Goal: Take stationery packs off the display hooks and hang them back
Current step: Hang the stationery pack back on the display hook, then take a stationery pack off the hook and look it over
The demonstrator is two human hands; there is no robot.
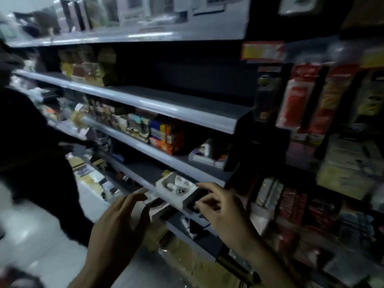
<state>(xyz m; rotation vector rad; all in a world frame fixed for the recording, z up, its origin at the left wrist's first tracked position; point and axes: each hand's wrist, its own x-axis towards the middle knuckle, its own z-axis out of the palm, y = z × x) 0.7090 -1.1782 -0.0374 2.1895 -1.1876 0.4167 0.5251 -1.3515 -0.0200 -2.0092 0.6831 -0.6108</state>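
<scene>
The view is blurred and dim. Stationery packs hang on the right of the shelving: a red pack (295,100), a yellow-and-red pack (330,94) beside it, and dark red packs (293,202) lower down. My left hand (118,223) is raised low in the middle with fingers spread and nothing in it. My right hand (222,206) is beside it, fingers curled loosely apart, just in front of a white moulded tray (176,188) on a lower shelf. Neither hand touches a hanging pack.
Grey shelves (166,104) run from the left to the middle, stocked with small boxes and a colourful pack (164,136). A person in dark clothes (31,152) stands at the left. A yellow price tag (264,51) sits above the hanging packs. The floor is pale.
</scene>
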